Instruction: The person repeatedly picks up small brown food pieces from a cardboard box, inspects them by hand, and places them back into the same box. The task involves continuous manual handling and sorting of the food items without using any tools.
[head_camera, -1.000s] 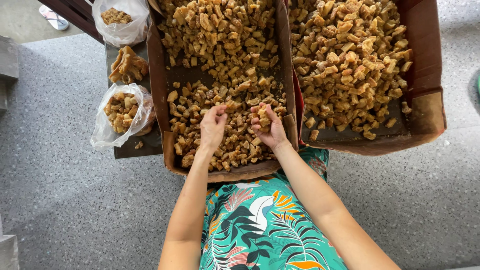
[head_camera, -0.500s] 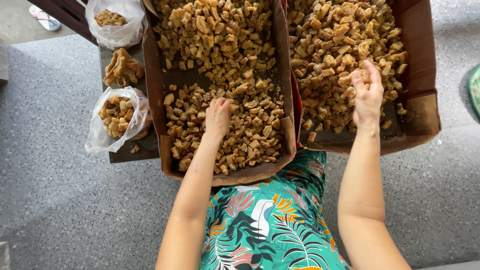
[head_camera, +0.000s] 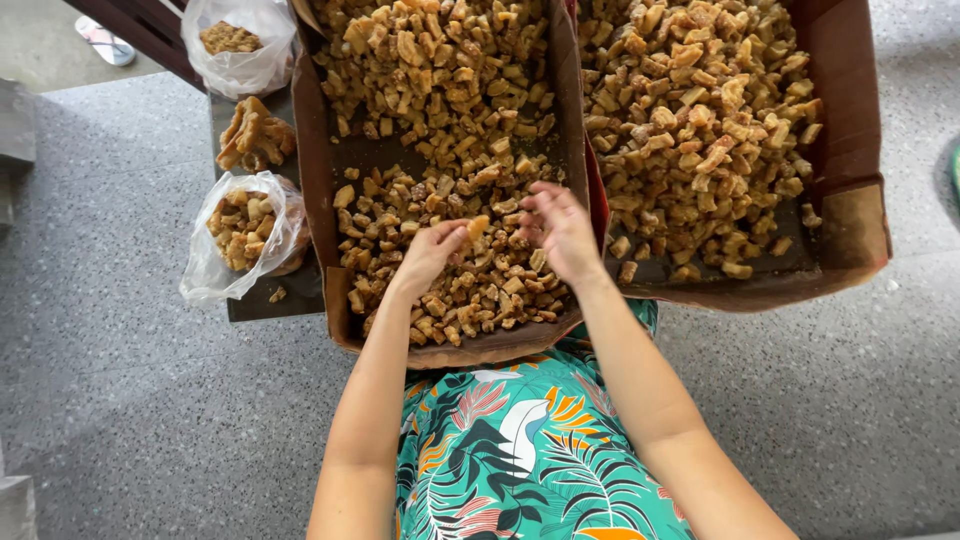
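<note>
Two cardboard boxes sit side by side, both heaped with golden-brown fried chunks. Half a second ago the right hand was out over the right box (head_camera: 850, 150); now the right hand (head_camera: 560, 228) has come back over the left box (head_camera: 318, 200) and hangs with its fingers loosely spread and curled downward, gripping nothing that I can see. The left hand (head_camera: 430, 255), which lay down among the chunks, has lifted and pinches a single piece (head_camera: 477, 226) between thumb and fingertips, just at nine o'clock of the right hand. So the two hands meet again over one pile, near the middle of the left box, and the work looks like picking pieces out one at a time. At nine o'clock of the box, an open plastic bag (head_camera: 240, 235) holds more chunks; a second bag (head_camera: 240, 40) stands at eleven o'clock, with a loose stack of bigger pieces (head_camera: 255, 135) between them.
</note>
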